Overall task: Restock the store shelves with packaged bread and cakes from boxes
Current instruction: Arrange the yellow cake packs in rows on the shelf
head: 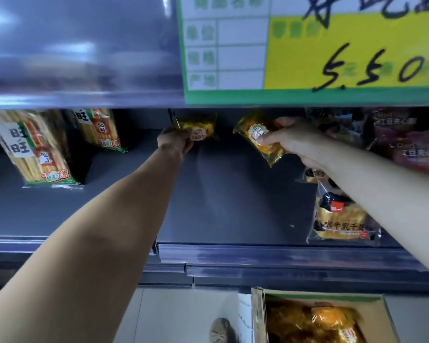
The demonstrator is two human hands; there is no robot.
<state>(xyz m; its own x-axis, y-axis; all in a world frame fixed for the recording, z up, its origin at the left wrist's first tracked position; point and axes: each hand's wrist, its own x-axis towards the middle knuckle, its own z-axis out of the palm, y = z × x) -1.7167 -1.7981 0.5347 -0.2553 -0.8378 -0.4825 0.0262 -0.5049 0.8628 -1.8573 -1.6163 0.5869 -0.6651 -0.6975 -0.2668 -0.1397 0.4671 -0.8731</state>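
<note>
**While reaching toward the shelf's back, gripping one cake packet per hand**

Down at 5 o'clock, on the floor: open cardboard box [258,315], flaps up, loosely heaped with gold-wrapped cake packets [332,320]. Beside its flap at 6 o'clock, a shoe [219,330].

Just above centre, toward 12 o'clock, over the bare grey shelf [221,199]: left hand [174,142], fingers curled, pinching the left end of the left cake packet [200,129]. Long axis roughly level, 9 to 3 o'clock, label facing outward.

Toward 2 o'clock, apart from it: right hand [292,142] wrapped round the right cake packet [260,139], thumb across the front, fingers behind. Long axis tilted, running from 10 down to 4 o'clock.

Contact with the shelf floor: impossible to tell for either packet.

At 9 o'clock, two upright rice cracker packs [35,149]. At 4 o'clock, layered bread pack [339,219] under the right forearm. At 3 o'clock, dark red packs [406,144]. At 1 o'clock, handwritten price card [307,45] reading 5.50.
</note>
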